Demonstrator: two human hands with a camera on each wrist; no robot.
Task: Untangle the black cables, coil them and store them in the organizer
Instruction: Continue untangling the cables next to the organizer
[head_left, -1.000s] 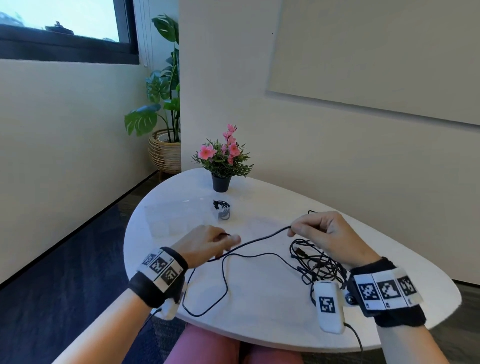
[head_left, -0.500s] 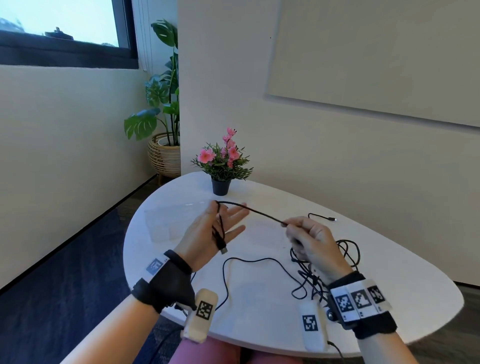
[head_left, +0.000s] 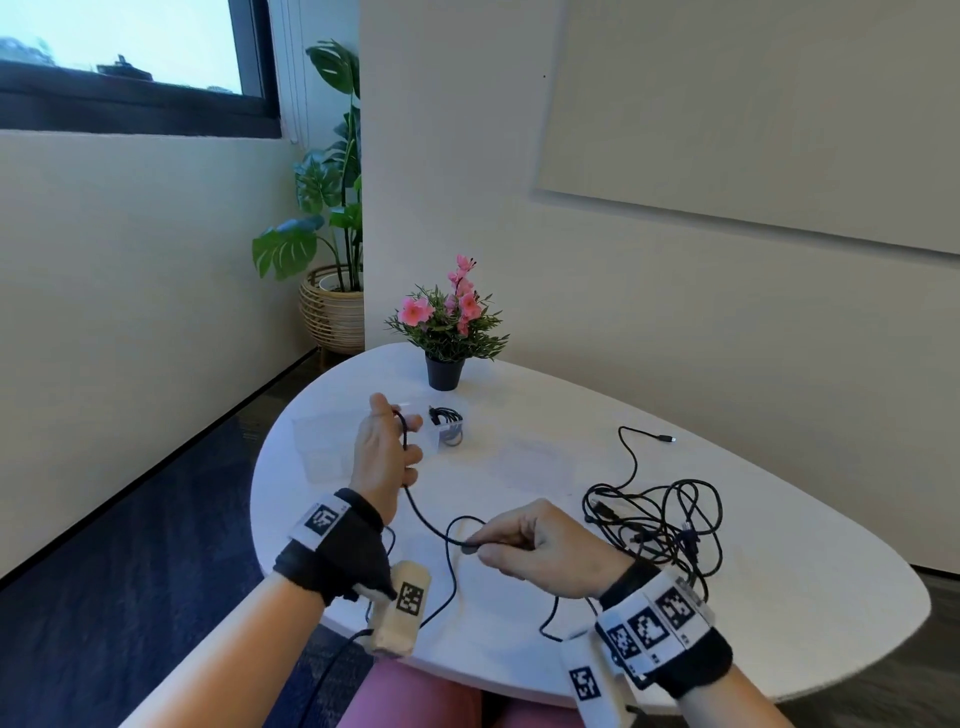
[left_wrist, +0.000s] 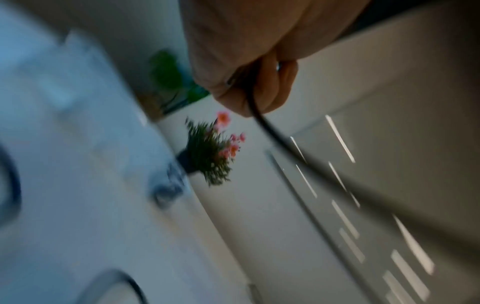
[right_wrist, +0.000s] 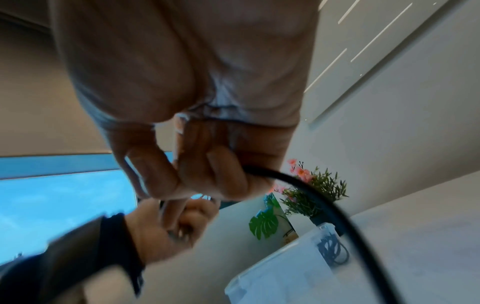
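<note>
From the head view we see the left hand raised over the left part of the white table, its fingers curled round a black cable that passes across the palm. That cable runs down to the right hand, which pinches it between thumb and fingertips near the front edge. The tangled cables lie toward the right edge. The clear organizer sits near the left edge, with one coiled cable in its right end compartment. A flower pot stands at the far edge.

In the blurred left wrist view we see fingers closed on the cable.

In the right wrist view we see fingertips gripping the cable; the organizer lies below.
</note>
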